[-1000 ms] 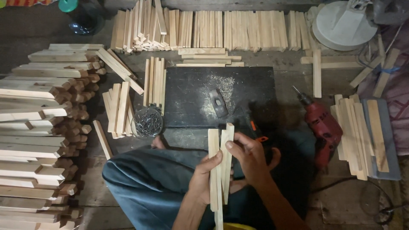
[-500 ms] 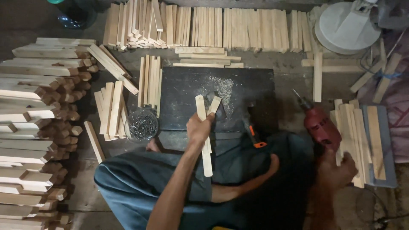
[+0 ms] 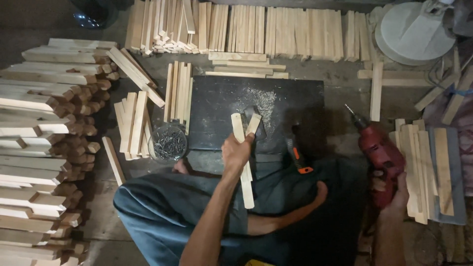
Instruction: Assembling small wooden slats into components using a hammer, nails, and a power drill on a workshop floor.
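My left hand [image 3: 235, 153] grips two thin wooden slats [image 3: 244, 148] held together, their far ends splayed apart over the near edge of a black board [image 3: 256, 106] dusted with sawdust. My right hand [image 3: 394, 197] is out at the right, closed around the handle of a red power drill [image 3: 377, 152] that lies on the floor with its bit pointing up and left. I sit cross-legged in blue-grey trousers, one bare foot [image 3: 315, 194] below the slats.
An orange-handled tool [image 3: 297, 156] lies at the board's near edge. A round bowl of nails [image 3: 168, 143] sits left of the board. Stacks of wood slats line the left side [image 3: 44, 148], the far edge [image 3: 246, 29] and the right [image 3: 423, 162]. A white round fan base [image 3: 414, 29] stands far right.
My right hand let go of the slats, reached right and closed on the red drill. My left hand carried the slats forward to the black board's near edge.
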